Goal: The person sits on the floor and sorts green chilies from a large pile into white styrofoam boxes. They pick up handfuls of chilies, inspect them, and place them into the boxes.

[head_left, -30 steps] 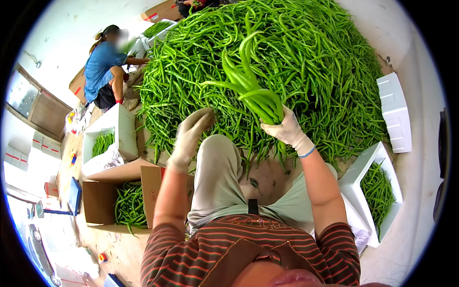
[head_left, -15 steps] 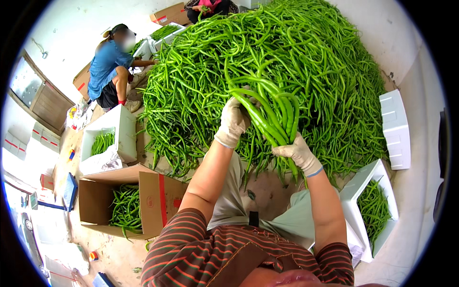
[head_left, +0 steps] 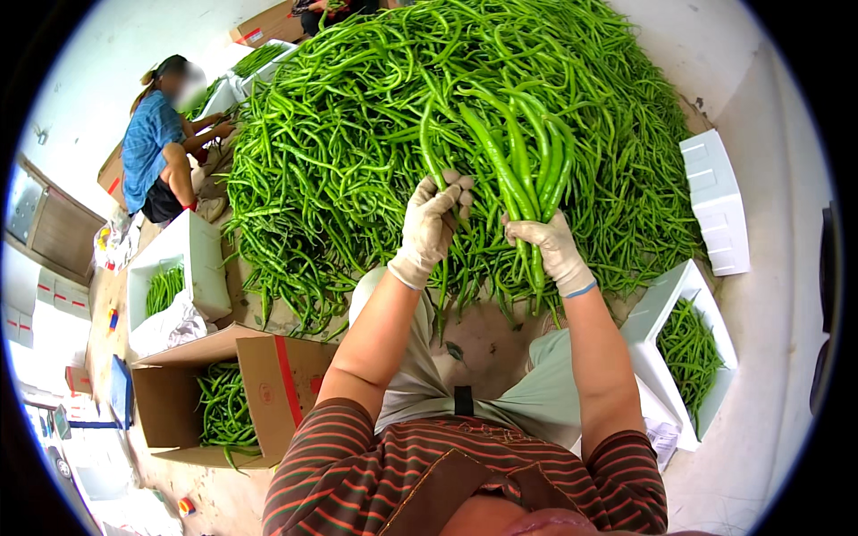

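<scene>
In a pale glove, my right hand (head_left: 545, 246) grips a bunch of long green chilli peppers (head_left: 525, 156), their tips fanning upward. Just left of it, my left hand (head_left: 431, 219), gloved too, has its fingers closed on a single long pepper (head_left: 430, 134). Both hands are over the front of a large heap of green peppers (head_left: 331, 179). My knees and pale trousers show beneath my forearms.
A cardboard box (head_left: 304, 371) and a foam box (head_left: 198, 268), both with peppers, lie left; another foam box (head_left: 639, 322) is right, below a white foam lid (head_left: 710, 201). A co-worker in blue (head_left: 152, 147) squats at the upper left; another person (head_left: 326, 18) is partly visible behind.
My left hand rose from beside my knee to the bunch, then drew slightly left with one pepper. The bunch in my right hand now stands more upright. The co-worker's hands moved.
</scene>
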Demonstrator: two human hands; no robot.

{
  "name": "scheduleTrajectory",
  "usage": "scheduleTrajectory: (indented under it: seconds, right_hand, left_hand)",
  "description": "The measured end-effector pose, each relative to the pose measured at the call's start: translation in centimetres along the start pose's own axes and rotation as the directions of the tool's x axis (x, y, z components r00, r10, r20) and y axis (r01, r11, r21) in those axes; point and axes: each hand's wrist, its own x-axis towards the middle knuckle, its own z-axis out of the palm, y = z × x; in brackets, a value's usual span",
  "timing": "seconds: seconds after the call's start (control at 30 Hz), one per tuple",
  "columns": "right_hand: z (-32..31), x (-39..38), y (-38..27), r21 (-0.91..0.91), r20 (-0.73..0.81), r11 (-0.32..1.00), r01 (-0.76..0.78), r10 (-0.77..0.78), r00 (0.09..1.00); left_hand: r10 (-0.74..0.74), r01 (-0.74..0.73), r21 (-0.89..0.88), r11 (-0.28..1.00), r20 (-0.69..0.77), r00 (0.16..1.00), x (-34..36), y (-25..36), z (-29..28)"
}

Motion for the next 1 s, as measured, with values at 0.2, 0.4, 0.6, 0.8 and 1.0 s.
scheduleTrajectory:
  seconds: [0.2, 0.4, 0.6, 0.8, 1.0]
  right_hand:
    - [0.9, 1.2, 1.0, -0.055, -0.046, 0.998, -0.037, 0.035, 0.998]
    - [2.1, 2.3, 3.2, -0.501, -0.136, 0.864, 0.054, -0.14, 0.981]
    - [3.5, 2.1, 3.9, -0.799, -0.041, 0.576, 0.172, -0.338, 0.94]
    - [3.0, 2.1, 4.8, -0.967, 0.07, 0.194, 0.163, -0.413, 0.908]
    - [4.8, 0.6, 4.0, -0.985, 0.121, 0.065, 0.158, -0.385, 0.915]
  left_hand:
    - [-0.024, 0.033, 0.133, 0.991, -0.068, 0.997, -1.2, -1.5, 2.3]
    - [-0.02, 0.026, 0.277, 0.96, -0.027, 0.999, -1.2, -2.4, 2.0]
    - [-0.096, 0.096, 0.169, 0.981, -0.005, 0.995, -0.9, -1.8, 1.9]
    - [-0.102, 0.105, -0.05, 0.993, 0.062, 0.993, -0.6, -2.6, 1.1]
    - [-0.122, 0.108, -0.259, 0.96, -0.038, 0.992, -0.6, -2.6, 1.2]
